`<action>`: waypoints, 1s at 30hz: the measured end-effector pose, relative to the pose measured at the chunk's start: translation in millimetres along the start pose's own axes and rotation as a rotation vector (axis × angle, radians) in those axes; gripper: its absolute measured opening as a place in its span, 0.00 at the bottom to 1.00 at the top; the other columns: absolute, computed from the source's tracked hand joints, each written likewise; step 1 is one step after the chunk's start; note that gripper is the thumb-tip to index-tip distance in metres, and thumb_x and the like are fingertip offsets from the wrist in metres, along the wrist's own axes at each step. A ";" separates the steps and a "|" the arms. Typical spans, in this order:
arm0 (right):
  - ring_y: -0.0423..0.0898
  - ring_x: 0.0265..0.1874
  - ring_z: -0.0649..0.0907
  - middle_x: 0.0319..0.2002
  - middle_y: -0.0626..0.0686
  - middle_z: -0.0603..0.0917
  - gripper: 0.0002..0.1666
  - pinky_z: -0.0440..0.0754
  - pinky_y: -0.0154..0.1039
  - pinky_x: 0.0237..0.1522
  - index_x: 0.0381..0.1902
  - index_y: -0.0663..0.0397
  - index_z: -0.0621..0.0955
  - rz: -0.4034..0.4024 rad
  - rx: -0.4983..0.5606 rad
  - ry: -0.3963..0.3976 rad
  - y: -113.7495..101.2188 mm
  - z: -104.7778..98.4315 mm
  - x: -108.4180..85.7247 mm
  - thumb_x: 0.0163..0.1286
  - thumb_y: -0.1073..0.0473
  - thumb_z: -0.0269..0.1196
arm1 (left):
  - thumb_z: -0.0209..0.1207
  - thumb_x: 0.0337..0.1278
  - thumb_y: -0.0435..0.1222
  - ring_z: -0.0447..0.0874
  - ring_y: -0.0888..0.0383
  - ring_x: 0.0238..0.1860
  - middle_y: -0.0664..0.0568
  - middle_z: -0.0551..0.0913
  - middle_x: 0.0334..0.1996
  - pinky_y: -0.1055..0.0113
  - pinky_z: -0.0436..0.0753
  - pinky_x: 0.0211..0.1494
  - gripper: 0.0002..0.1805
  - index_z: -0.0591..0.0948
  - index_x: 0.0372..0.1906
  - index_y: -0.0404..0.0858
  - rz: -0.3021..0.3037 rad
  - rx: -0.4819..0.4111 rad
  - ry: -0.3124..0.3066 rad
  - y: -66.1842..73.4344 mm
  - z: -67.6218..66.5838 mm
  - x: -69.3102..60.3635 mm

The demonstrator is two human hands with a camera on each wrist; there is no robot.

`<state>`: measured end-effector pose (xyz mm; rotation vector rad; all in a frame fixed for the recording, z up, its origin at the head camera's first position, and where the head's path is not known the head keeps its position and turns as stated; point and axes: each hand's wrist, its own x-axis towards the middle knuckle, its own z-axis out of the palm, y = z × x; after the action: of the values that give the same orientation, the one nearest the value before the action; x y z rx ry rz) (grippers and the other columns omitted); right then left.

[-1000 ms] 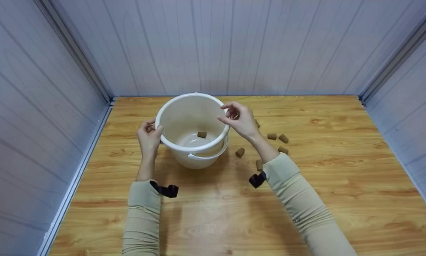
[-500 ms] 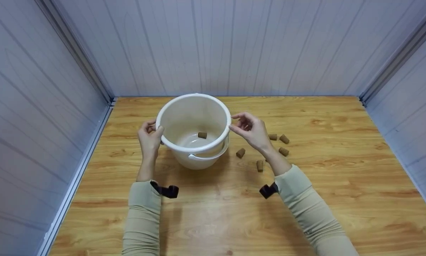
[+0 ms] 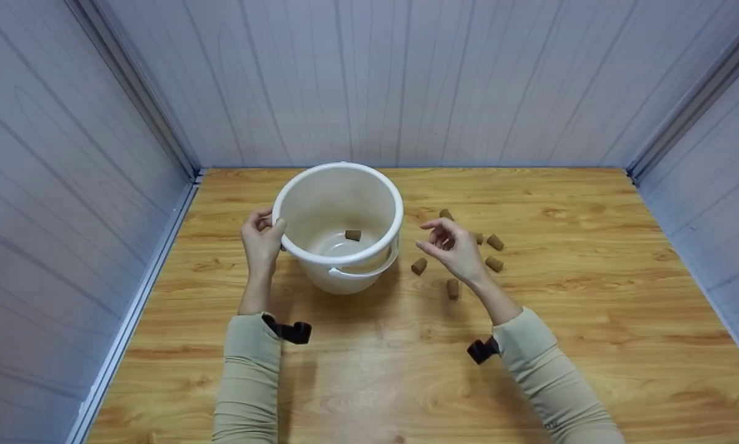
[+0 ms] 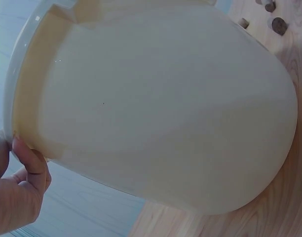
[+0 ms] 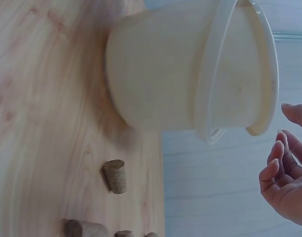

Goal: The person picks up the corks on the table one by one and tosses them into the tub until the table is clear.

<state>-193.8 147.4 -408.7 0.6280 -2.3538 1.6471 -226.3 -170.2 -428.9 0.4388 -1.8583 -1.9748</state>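
Currently upright on bench (image 3: 591, 277), left of centre: white bucket (image 3: 338, 280), with inner cork (image 3: 353, 235) on its bottom. Pinched at left rim by left hand (image 3: 260, 246), thumb over the rim. White handle (image 3: 378, 270) folded down at near right side. Just right of bucket, apart from it: right hand (image 3: 457, 250), raised and relaxed, thumb and forefinger parted, other fingers loosely curled.

Around on bench: near cork (image 3: 419, 266) beside bucket, front cork (image 3: 453, 288), rear cork (image 3: 446, 214), two outer corks (image 3: 494, 264) farther right. In the way: right hand, partly over half-covered cork (image 3: 479, 238) in head view.

Hard to see: left fingertips behind rim in head view; corks and right hand cut off at frame edges in right wrist view; left wrist view mostly bucket side. Back edge of bench along back wall (image 3: 369, 80), left edge along metal rail (image 3: 132, 314), near edge out of frame. Widest room right of outer corks.
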 end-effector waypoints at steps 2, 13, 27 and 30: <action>0.39 0.24 0.74 0.27 0.58 0.78 0.13 0.73 0.26 0.26 0.42 0.76 0.78 0.005 -0.006 0.003 4.4 -1.2 -4.0 0.59 0.75 0.66 | 0.52 0.47 0.21 0.70 0.68 0.11 0.49 0.74 0.24 0.80 0.68 0.09 0.16 0.76 0.45 0.21 -0.007 -0.008 -0.004 0.2 0.1 -0.2; 0.40 0.24 0.74 0.27 0.57 0.78 0.13 0.71 0.26 0.26 0.42 0.76 0.79 0.115 -0.005 -0.025 27.2 -7.2 -25.9 0.59 0.75 0.66 | 0.53 0.48 0.22 0.70 0.67 0.13 0.47 0.73 0.26 0.80 0.69 0.11 0.15 0.77 0.45 0.24 -0.024 0.029 0.001 1.8 1.1 -1.8; 0.39 0.24 0.73 0.25 0.57 0.78 0.15 0.71 0.25 0.27 0.42 0.77 0.79 0.203 -0.084 -0.053 53.9 -13.3 -48.0 0.57 0.76 0.67 | 0.52 0.48 0.21 0.70 0.67 0.13 0.47 0.74 0.27 0.80 0.69 0.11 0.16 0.77 0.45 0.23 -0.018 0.032 -0.005 0.4 0.3 -1.2; 0.40 0.23 0.74 0.25 0.59 0.79 0.16 0.72 0.25 0.27 0.43 0.78 0.78 0.205 -0.099 -0.071 60.9 -15.2 -50.8 0.56 0.77 0.67 | 0.51 0.47 0.22 0.71 0.67 0.13 0.46 0.73 0.27 0.80 0.69 0.10 0.16 0.76 0.45 0.22 -0.016 0.011 -0.002 0.2 0.4 -0.8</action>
<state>-177.2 190.6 -474.9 0.4466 -2.6094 1.5977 -225.8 -169.5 -428.7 0.4558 -1.8741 -1.9766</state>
